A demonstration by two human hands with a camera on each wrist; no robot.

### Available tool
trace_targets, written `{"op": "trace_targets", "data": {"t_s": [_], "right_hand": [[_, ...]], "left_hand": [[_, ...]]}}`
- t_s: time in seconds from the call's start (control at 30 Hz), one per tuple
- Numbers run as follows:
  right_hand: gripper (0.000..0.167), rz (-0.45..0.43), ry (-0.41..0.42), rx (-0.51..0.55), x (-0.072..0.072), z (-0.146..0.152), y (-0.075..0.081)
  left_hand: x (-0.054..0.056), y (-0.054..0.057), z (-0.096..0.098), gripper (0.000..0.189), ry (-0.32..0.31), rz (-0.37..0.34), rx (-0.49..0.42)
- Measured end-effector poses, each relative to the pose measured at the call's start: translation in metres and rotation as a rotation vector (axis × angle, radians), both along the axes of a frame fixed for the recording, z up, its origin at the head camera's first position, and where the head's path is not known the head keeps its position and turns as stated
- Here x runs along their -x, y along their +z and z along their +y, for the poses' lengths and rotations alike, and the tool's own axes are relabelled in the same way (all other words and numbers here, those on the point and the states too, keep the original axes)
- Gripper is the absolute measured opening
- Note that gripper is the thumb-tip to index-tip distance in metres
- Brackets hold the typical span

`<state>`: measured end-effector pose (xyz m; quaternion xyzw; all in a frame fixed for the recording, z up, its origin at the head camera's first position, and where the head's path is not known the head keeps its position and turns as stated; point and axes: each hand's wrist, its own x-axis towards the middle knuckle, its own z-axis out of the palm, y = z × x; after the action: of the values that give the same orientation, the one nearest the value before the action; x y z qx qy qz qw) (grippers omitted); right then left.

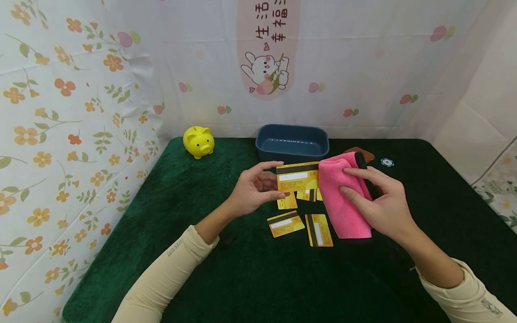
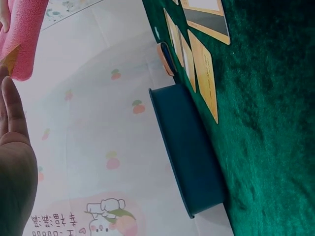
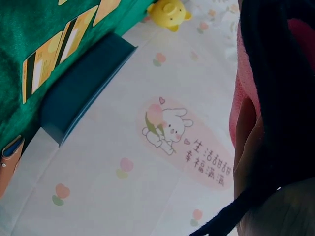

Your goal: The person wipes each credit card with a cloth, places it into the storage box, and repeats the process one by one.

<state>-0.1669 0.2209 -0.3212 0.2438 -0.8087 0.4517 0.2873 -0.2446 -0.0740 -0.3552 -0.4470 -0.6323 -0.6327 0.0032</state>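
Observation:
My left hand (image 1: 253, 188) pinches a yellow bank card (image 1: 296, 176) at its left end, thumb below and fingers above. Its back faces me, showing a dark stripe and a white strip. A folded pink cloth (image 1: 343, 197) with a black edge hangs from my right hand (image 1: 387, 202), gripped between thumb and fingers. The cloth covers the card's right end. Below, several similar cards lie on the green tablecloth, among them a tilted card (image 1: 285, 224) and an upright-turned card (image 1: 319, 230). In the left wrist view, a yellow corner (image 2: 11, 60) shows against the cloth.
Behind the hands stands a blue rectangular bin (image 1: 292, 141). A yellow piggy bank (image 1: 199, 141) sits at the back left. At the back right are a brown wallet (image 3: 10, 162), partly behind the cloth in the head view, and a poker chip (image 1: 387, 162). Printed curtains enclose the table.

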Motion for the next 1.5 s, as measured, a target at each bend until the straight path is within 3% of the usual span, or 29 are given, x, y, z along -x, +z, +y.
{"op": "trace_targets", "data": {"t_s": [0.37,0.8,1.5], "right_hand": [[0.05,0.051,0.021,0.044,0.0,0.005,0.001],[0.049,0.042,0.14,-0.015,-0.003,-0.001,0.003],[0.051,0.056,0.204,-0.045,0.006,-0.018,0.002]], "left_hand": [[0.0,0.0,0.003,0.07,-0.059,-0.06,-0.133],[-0.005,0.001,0.008,0.075,-0.161,-0.148,-0.164],[-0.004,-0.005,0.01,0.079,-0.117,-0.074,-0.108]]}}
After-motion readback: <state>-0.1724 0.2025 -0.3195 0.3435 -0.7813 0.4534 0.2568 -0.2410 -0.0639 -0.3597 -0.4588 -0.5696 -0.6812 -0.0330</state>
